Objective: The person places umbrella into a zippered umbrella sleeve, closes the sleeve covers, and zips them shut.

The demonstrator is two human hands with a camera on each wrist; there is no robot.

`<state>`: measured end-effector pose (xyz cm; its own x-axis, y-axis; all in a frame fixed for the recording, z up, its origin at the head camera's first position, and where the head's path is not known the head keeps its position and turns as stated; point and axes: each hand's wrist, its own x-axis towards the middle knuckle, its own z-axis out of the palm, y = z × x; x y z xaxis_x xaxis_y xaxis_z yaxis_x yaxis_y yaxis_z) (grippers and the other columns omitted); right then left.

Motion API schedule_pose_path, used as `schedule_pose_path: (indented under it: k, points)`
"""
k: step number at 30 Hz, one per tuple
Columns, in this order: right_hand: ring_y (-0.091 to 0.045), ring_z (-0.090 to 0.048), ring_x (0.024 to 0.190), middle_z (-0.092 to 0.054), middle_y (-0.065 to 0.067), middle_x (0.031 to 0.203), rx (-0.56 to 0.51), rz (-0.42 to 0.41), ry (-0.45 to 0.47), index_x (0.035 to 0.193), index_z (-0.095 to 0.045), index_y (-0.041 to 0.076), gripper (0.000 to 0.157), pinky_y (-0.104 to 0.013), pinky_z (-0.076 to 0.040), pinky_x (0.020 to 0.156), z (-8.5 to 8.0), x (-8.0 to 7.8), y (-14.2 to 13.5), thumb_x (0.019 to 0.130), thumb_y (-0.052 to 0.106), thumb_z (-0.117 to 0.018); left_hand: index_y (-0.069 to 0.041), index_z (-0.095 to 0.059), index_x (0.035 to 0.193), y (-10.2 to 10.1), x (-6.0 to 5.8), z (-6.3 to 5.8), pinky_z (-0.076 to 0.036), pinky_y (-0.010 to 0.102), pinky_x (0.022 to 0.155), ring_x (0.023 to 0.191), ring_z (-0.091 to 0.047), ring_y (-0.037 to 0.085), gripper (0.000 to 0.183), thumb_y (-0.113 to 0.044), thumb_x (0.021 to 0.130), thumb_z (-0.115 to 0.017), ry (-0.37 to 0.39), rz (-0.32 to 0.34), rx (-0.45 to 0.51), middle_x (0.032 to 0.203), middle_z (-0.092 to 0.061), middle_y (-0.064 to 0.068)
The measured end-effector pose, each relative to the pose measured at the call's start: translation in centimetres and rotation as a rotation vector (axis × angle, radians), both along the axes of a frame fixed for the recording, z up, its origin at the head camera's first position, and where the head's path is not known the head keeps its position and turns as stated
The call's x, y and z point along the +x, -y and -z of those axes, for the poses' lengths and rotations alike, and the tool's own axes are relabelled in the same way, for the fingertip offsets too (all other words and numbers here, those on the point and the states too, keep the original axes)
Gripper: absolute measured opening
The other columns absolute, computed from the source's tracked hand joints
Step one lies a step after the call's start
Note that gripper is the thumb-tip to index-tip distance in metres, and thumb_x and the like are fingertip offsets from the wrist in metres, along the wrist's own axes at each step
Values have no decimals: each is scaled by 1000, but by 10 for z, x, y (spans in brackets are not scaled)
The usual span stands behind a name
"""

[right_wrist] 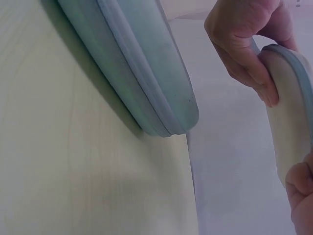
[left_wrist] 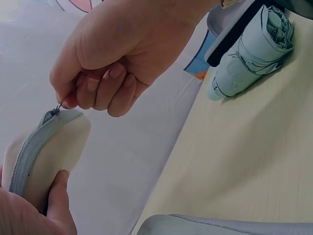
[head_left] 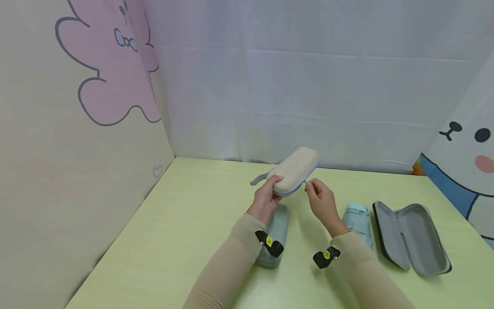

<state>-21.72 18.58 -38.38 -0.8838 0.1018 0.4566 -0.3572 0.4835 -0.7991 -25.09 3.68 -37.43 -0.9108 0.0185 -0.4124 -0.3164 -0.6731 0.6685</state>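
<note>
1 left hand (head_left: 265,198): gripped cream case (head_left: 296,168), probably for steadiness
right hand (head_left: 323,204): pinched zipper pull (left_wrist: 56,111), likely for control

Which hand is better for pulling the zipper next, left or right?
Probably the right hand: its fingers pinch the zipper pull, while the left hand grips the cream zippered case and could steady it.
</note>
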Motion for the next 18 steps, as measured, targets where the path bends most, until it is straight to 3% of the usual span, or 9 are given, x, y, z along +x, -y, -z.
schedule_pose_path:
  k: [18]
  points:
    - [-11, -38, 51, -44, -1, 60, 27, -48, -26, 78, -57, 3, 18, -25, -33, 45, 1, 4, 10, 94, 8, -50, 4, -60, 105, -4, 1, -4, -52, 26, 65, 71, -61, 17, 41, -6, 68, -76, 23, -95, 48, 86, -63, 11]
